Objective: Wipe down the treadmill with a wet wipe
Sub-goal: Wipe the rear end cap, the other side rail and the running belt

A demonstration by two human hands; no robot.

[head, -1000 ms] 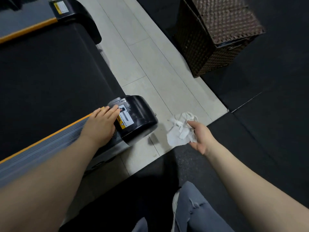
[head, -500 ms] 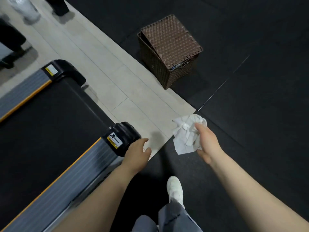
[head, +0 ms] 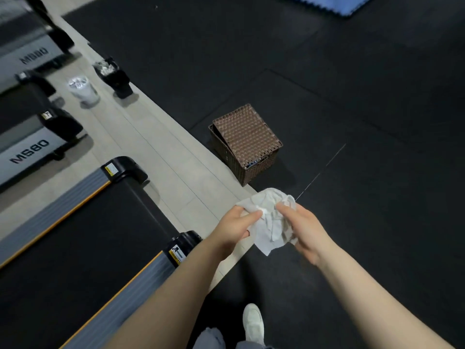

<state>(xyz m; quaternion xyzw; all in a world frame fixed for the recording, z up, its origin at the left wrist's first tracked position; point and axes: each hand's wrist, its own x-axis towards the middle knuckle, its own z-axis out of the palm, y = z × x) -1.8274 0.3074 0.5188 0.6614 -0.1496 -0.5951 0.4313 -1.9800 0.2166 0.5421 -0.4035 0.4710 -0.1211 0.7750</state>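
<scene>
Head view: both hands, left hand [head: 235,229] and right hand [head: 300,226], pinch the crumpled wipe [head: 270,222] beside the treadmill [head: 75,238], likely refolding; next needs a clean face pressed onto it

I see a big dark floor made of black rubber mats [head: 352,96], and a pale strip of tiles [head: 161,157] runs across it. A brown woven basket [head: 247,144] with a lid sits on the black mat right at the edge of the tiles. Far back, a white bin [head: 83,90] and a black bin [head: 113,74] stand on the tiles, a blue mat [head: 334,3] lies in the top corner, and two more running machines [head: 27,147] wait on the left.
</scene>
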